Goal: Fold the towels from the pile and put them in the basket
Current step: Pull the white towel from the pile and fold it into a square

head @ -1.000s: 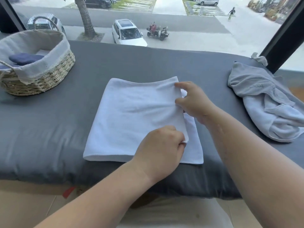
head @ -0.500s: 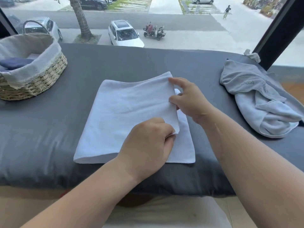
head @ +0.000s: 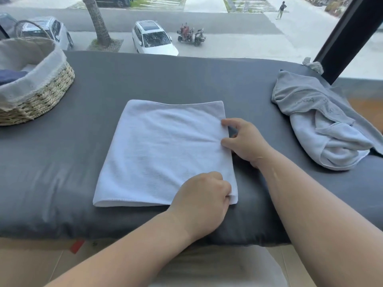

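Both hands have drawn the top layer of the white towel (head: 163, 154) across to the right since the earlier frames, so the strip of lower layer that showed along that side is now covered and the edges line up. That towel lies flat as a folded rectangle in the middle of the dark grey padded surface (head: 170, 79), its fold running along the left side. The left hand (head: 203, 201) sits at the near right corner with its fingers curled, pinching the corner of the towel against the padding. The right hand (head: 244, 141) is at the middle of the right edge, forefinger and thumb spread a little apart and closed on the hem, with the other fingers tucked under the palm. A woven basket (head: 47, 94) with a pale cloth lining stands at the far left, well apart from the white towel, and holds a folded dark blue towel (head: 10, 76) (only partly in view at the frame's edge). Crumpled on the right side of the padding, well apart from the hands, lies the grey towel (head: 323, 129) that makes up the pile. Beyond the far edge a window looks down on a street with a white car (head: 153, 40) and a tree trunk (head: 97, 19).
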